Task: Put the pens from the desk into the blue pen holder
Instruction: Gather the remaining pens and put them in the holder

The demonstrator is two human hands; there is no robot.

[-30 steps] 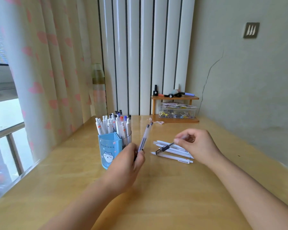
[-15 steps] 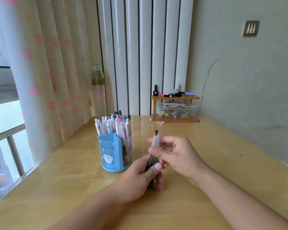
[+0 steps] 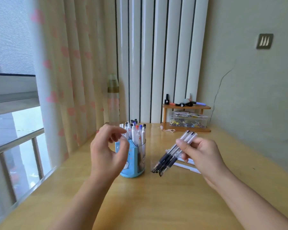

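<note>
The blue pen holder [image 3: 134, 170] stands on the wooden desk [image 3: 148, 205], packed with several upright pens [image 3: 134, 131]. My left hand [image 3: 106, 151] hovers in front of and partly covers the holder, fingers apart and holding nothing. My right hand [image 3: 201, 155] grips a small bundle of clear pens with dark grips [image 3: 170, 156], slanted with the tips pointing down-left, just right of the holder. Beneath that hand, white pens [image 3: 186, 167] lie flat on the desk, partly hidden.
A small wooden shelf [image 3: 186, 107] with markers on top and a clear box of clips [image 3: 188, 122] under it stands at the back. A curtain [image 3: 65, 72] and window are at left, a wall at right.
My left hand let go of the pens and moved left to the holder. The bundle passed to my right hand, which tilted it and shifted right.
</note>
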